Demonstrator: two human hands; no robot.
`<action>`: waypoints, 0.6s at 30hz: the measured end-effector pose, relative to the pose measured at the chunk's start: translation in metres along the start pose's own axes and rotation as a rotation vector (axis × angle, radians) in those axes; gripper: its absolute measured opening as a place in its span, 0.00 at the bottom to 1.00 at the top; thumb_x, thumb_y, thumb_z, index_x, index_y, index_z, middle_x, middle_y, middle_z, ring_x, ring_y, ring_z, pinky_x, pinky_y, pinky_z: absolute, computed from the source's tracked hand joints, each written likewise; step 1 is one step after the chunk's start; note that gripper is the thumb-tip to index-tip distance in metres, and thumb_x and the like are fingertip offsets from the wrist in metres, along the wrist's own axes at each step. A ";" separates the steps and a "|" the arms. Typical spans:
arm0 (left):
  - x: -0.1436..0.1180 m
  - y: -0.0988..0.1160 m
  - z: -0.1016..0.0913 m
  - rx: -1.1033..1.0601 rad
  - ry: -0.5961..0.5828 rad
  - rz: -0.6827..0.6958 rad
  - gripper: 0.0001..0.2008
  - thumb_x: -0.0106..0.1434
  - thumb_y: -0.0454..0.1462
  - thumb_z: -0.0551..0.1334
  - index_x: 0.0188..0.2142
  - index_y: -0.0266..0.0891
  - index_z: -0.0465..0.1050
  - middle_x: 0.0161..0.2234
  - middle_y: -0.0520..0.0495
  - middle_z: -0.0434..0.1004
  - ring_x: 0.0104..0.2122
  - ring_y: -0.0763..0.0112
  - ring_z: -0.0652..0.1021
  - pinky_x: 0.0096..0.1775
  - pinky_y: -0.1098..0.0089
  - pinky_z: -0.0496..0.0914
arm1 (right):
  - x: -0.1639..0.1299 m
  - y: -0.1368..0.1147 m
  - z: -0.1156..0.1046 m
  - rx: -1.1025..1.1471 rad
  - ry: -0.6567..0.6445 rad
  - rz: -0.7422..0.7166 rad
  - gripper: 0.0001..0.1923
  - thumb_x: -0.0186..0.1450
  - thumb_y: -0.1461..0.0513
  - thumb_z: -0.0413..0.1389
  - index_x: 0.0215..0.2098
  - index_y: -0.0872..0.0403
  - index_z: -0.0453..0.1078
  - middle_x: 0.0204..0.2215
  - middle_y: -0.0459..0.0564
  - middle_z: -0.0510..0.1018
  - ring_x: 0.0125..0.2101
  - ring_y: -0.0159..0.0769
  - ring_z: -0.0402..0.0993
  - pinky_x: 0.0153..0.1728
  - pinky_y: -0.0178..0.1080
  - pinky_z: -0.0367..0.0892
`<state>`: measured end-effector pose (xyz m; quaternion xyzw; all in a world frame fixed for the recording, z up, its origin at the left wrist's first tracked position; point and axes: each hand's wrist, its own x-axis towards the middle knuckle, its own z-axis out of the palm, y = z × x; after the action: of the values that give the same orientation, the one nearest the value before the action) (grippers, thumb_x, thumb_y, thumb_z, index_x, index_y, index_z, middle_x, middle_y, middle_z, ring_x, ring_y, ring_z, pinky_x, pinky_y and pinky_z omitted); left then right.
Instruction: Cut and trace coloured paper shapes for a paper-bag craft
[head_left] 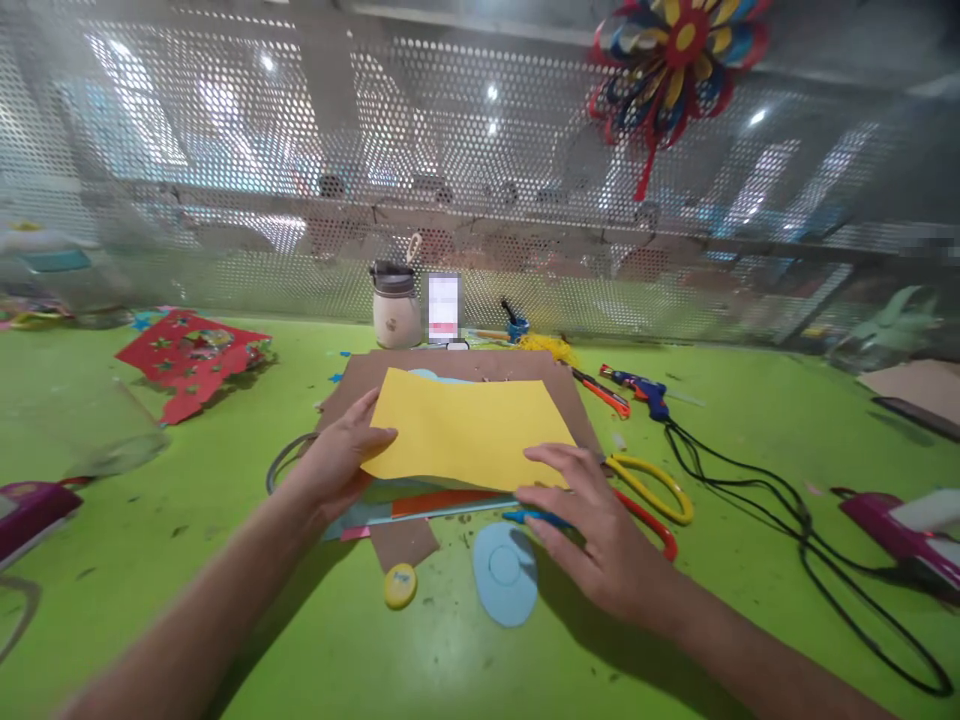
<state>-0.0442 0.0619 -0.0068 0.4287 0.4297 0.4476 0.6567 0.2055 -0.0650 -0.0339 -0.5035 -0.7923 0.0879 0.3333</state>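
Yellow rectangular paper sheet (pixel 469 428) flat atop brown cardboard (pixel 457 372) on green table (pixel 225 560). Left hand (pixel 341 455) thumb over sheet's left edge; right hand (pixel 592 520) fingers spread, pressing near corner, gripping nothing.

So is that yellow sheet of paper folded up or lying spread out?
Spread out. The yellow sheet lies flat and unfolded on the brown cardboard, with the left hand and right hand resting at its edges.
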 end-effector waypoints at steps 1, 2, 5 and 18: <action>0.000 0.000 0.000 0.005 0.022 0.011 0.42 0.51 0.25 0.63 0.63 0.43 0.50 0.47 0.41 0.77 0.36 0.61 0.81 0.35 0.68 0.76 | -0.001 -0.001 0.001 -0.048 -0.041 -0.022 0.13 0.67 0.62 0.51 0.48 0.51 0.71 0.59 0.56 0.62 0.60 0.48 0.51 0.58 0.55 0.55; 0.000 0.000 0.001 0.008 0.033 0.019 0.42 0.52 0.25 0.62 0.64 0.43 0.49 0.47 0.40 0.77 0.36 0.61 0.81 0.35 0.69 0.76 | -0.001 -0.002 0.001 -0.088 -0.076 -0.042 0.13 0.67 0.61 0.51 0.48 0.51 0.71 0.60 0.55 0.60 0.61 0.49 0.49 0.58 0.55 0.54; -0.002 0.000 0.000 0.027 0.018 0.040 0.43 0.52 0.26 0.63 0.64 0.45 0.48 0.50 0.40 0.75 0.37 0.62 0.81 0.34 0.70 0.76 | 0.000 -0.005 0.004 -0.209 -0.128 -0.079 0.15 0.67 0.58 0.51 0.50 0.51 0.70 0.61 0.54 0.60 0.62 0.50 0.47 0.58 0.58 0.51; 0.000 0.001 -0.005 0.086 0.004 -0.033 0.33 0.54 0.29 0.63 0.59 0.41 0.60 0.39 0.41 0.80 0.32 0.62 0.81 0.30 0.68 0.76 | 0.004 0.001 0.006 -0.364 -0.079 -0.071 0.22 0.67 0.60 0.52 0.56 0.62 0.63 0.54 0.59 0.70 0.54 0.49 0.61 0.54 0.55 0.60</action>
<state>-0.0491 0.0626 -0.0072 0.4483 0.4568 0.4189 0.6441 0.2012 -0.0599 -0.0375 -0.5235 -0.8247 -0.0489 0.2085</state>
